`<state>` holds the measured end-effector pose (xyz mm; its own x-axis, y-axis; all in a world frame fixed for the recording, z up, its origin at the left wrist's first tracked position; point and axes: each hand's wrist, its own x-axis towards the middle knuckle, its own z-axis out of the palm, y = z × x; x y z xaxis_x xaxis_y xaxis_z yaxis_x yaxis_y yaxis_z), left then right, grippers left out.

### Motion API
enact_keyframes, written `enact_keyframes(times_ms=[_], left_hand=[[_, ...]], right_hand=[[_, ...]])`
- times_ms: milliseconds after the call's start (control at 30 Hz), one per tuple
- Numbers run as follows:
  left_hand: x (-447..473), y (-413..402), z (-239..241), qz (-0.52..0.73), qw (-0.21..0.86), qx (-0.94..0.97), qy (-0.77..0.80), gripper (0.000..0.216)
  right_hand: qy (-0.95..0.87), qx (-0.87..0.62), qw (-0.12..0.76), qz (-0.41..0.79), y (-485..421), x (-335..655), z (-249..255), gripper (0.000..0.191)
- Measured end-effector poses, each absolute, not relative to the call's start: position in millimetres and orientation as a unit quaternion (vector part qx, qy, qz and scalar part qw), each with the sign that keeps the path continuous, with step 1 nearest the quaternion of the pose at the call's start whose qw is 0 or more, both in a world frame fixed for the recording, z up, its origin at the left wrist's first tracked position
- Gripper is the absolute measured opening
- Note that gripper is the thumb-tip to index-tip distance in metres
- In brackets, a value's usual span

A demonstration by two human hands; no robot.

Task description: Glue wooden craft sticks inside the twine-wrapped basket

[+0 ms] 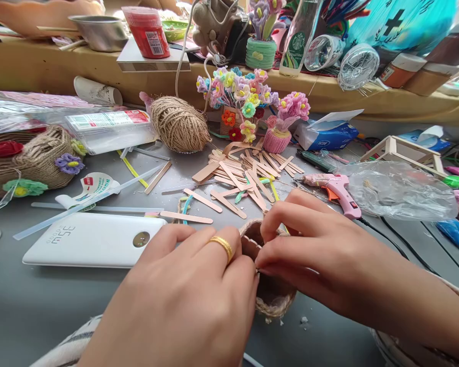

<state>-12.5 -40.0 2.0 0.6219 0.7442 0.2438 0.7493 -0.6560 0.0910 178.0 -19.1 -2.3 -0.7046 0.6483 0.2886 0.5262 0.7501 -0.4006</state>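
A small jute-wrapped cup sits low in the middle of the grey table, mostly hidden between my hands. My left hand, with a gold ring, curls its fingers onto the cup's left rim. My right hand pinches the rim from the right, thumb and fingers pressed together at the edge. Both hands touch each other over the cup's opening. Just beyond them lies a pile of wooden craft sticks.
A white power bank lies to the left, a pink glue gun and a clear plastic bag to the right. A ball of twine, pipe-cleaner flower pots, glue sticks and a twine basket crowd the back.
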Motion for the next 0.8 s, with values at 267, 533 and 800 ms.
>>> enact_keyframes(times_ms=[267, 533, 800], left_hand=[[-11.2, -36.9, -7.5, -0.196, 0.034, -0.911, -0.361, 0.022], [-10.8, -38.7, -8.4, -0.209, 0.041, -0.907, -0.362, 0.022], [-6.7, -44.2, 2.2, -0.167, 0.008, -0.897, -0.409, 0.029]], right_hand=[[-0.914, -0.332, 0.175, 0.156, -21.5, 178.9, -0.3, 0.013], [-0.913, -0.335, 0.176, 0.151, -22.3, 179.7, -0.9, 0.015], [-0.912, -0.337, 0.17, 0.16, -22.5, 176.6, -1.6, 0.014]])
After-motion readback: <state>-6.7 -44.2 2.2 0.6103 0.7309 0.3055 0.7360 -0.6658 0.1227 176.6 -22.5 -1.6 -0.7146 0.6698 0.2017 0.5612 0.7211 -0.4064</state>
